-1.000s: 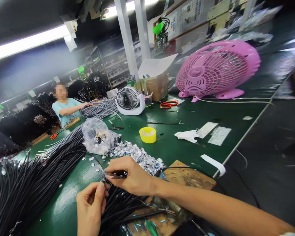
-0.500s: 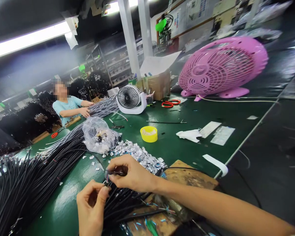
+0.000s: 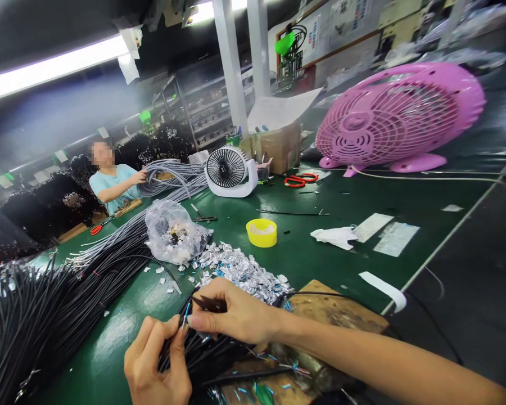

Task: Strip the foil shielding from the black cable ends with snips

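- Head view, the change: a thin bright-blue wire [image 3: 188, 313] now stands out between the person's two hands, where half a second ago reddish-looking strands showed. The left hand [image 3: 158, 354] has rolled, its knuckles turned more toward the camera.
- Head view, what this suggests: the cable end seems to be opened already, and handling its inner wires looks like the step in hand.
- Head view, left fingers: thumb and forefinger pinch a slim black-sheathed cable [image 3: 181, 322] close to its end, above the green worktop [image 3: 320, 264], near a heap of crumpled silver foil scraps [image 3: 244, 273].
- Head view, right fingers: the right hand [image 3: 231, 309] is curled around a dark pointed metal tool [image 3: 208, 304], tip aimed left; its thumb lies at the blue wire, though whether it grips it I cannot tell.
- Head view, beyond: a co-worker in a light-blue shirt [image 3: 113, 183] has a hand at a looped bundle of grey cables [image 3: 168, 177], which stands fuller than half a second ago.
- Head view, writing: wall posters [image 3: 352, 17], white paper slips [image 3: 396, 239] and the hub of the small white desk fan [image 3: 225, 169] bear marks too small to read; no brand is legible.
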A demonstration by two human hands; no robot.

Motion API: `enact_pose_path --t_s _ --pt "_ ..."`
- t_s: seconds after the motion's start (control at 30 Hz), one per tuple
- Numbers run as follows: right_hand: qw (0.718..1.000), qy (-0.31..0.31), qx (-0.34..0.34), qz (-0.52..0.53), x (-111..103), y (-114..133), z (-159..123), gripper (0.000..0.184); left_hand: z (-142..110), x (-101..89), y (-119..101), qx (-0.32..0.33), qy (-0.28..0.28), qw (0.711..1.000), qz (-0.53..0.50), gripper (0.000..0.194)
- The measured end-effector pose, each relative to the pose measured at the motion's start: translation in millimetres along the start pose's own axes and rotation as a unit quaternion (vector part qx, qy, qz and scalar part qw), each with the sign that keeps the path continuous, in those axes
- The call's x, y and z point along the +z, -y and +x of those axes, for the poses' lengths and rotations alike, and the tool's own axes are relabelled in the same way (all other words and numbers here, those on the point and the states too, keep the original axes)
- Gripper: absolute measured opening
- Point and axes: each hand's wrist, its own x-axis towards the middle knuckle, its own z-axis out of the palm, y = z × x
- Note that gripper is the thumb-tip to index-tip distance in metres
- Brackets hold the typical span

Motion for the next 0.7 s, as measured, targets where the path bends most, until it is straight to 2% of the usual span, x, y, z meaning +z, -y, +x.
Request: enact_pose_path --t_s 0.07,0.1,0.17,0.23,0.3,0.37,0.43,0.57,0.7 --pt "0.998 0.008 -0.042 -0.053 2 -1 -2 0.034 0 -1.1 2 0.056 0.008 0.996 0.063 0.014" --pt "0.996 0.008 -0.059 -0.073 3 -1 -3 0.033 0 -1.4 2 0.059 0.008 0.995 0.081 0.014" --pt "0.994 0.002 -0.073 -0.087 4 -1 -4 0.030 0 -1.7 0 0.032 -0.003 0.996 0.080 0.014" --pt "0.996 -0.014 -0.057 -0.064 4 1 -4 0.024 1 -1.8 -4 0.002 -0.024 0.998 0.058 0.013" --pt "0.997 -0.057 -0.029 -0.035 3 2 -3 0.018 3 -2.2 -10 -0.027 -0.041 0.998 0.035 0.013" --pt "0.995 -0.103 -0.004 -0.014 2 3 -3 0.026 5 -2.6 -13 -0.053 -0.051 0.997 0.026 0.011" --pt "0.993 -0.116 0.006 -0.005 1 5 -3 0.033 6 -2.2 -14 -0.067 -0.046 0.997 0.017 0.009" --pt "0.997 -0.073 -0.005 -0.009 2 9 -4 0.040 1 2.7 -9 -0.140 0.014 0.988 -0.060 0.024" --pt "0.999 -0.004 -0.035 -0.016 4 10 -3 0.036 -8 9.5 -9 -0.249 0.083 0.954 -0.148 0.041"
